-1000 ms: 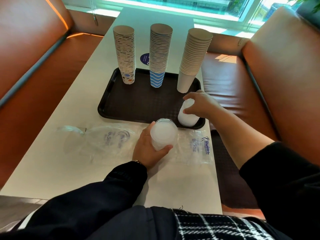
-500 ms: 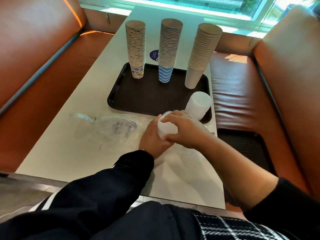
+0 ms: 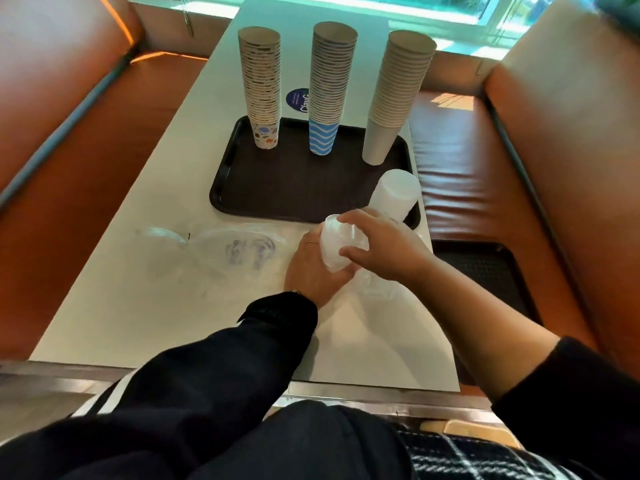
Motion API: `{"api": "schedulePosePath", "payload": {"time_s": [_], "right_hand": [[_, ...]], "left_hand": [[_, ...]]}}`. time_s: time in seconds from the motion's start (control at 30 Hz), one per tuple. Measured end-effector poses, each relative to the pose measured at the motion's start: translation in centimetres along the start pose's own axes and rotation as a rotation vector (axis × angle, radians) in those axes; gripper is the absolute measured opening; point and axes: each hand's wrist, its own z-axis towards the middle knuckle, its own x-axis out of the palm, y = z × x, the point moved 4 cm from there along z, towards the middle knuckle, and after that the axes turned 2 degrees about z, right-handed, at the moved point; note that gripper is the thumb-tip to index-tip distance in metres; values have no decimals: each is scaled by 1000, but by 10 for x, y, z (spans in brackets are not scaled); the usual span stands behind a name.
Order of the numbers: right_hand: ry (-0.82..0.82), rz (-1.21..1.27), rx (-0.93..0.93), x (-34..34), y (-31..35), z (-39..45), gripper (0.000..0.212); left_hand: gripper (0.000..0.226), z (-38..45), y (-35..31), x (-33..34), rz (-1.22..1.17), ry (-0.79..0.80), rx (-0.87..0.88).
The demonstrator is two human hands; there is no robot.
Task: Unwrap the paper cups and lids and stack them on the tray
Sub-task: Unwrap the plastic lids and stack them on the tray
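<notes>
Both hands meet on one stack of clear lids, held just off the table at the near edge of the tray. The left hand cups the stack from below and from its left side, thumb under the near end, a ring on one finger; the right hand comes over from the right with its fingers curled across the top and front of the stack, so the lids sit between the two palms. The stack leans a little, its top end toward the tray. Just beyond the right hand, a second, taller lid stack stands on the tray's near right corner, close to the right hand's knuckles; whether they touch cannot be told. At the far side of the tray stand three upside-down columns of paper cups: a patterned stack at the left, a blue wave stack in the middle and a plain stack at the right, which tilts to the right. An empty clear wrapper with blue print lies flat on the table to the left of the left hand, and more clear film lies under and just near of the hands. A round blue sticker shows on the table behind the tray, between the first two cup stacks. Brown bench seats flank the table on both sides.
</notes>
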Motion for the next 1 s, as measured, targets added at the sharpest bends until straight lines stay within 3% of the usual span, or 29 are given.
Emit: {"api": "schedulePosePath", "payload": {"time_s": [0.37,0.63,1.0], "right_hand": [[1,105,173,0,5,2,61],[-187,-39,140,-1,16,-2,44],[-468,477,369,-43,-26,16,26]], "left_hand": [[91,1,3,-1,17,39,-5],[98,2,4,-1,14,61,-1],[98,2,7,1,-21,78,-8]]}}
